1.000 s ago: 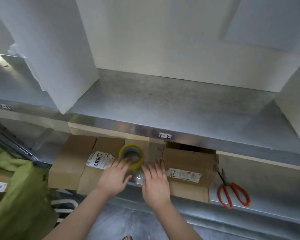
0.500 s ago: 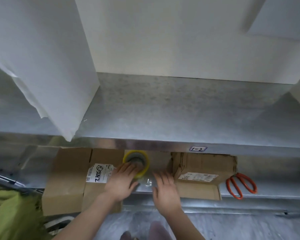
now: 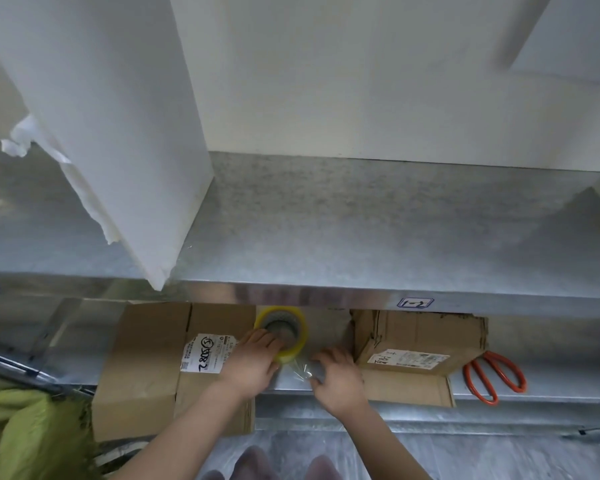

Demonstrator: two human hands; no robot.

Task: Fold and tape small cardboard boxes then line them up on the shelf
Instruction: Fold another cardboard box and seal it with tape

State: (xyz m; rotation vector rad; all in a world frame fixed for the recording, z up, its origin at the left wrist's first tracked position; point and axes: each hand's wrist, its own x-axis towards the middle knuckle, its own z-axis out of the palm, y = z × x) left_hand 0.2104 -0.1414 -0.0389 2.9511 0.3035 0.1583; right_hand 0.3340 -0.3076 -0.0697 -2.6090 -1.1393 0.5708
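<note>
On the lower metal shelf (image 3: 555, 389), the left hand (image 3: 248, 367) grips a yellow-cored tape roll (image 3: 293, 329), its fingers curled over the near rim of the roll. The right hand (image 3: 340, 379) sits just beside it, the two hands close but not touching, and its fingertips pinch the loose end of clear tape (image 3: 300, 370) drawn out from the roll. The roll stands between two cardboard pieces. To its left is a flattened cardboard box (image 3: 146, 362) that overhangs the shelf's front edge, with a white shipping label (image 3: 205, 353) partly under the left wrist. To its right is a folded cardboard box (image 3: 420, 336) with its own label, a flap lying open toward the person. Orange-handled scissors (image 3: 496, 375) lie on the shelf just right of that box. Above, the upper metal shelf (image 3: 361, 223) carries a small tag (image 3: 415, 302) on its front lip and white panels (image 3: 111, 109) stand on it. Green cloth (image 3: 32, 431) bunches at the lower left
</note>
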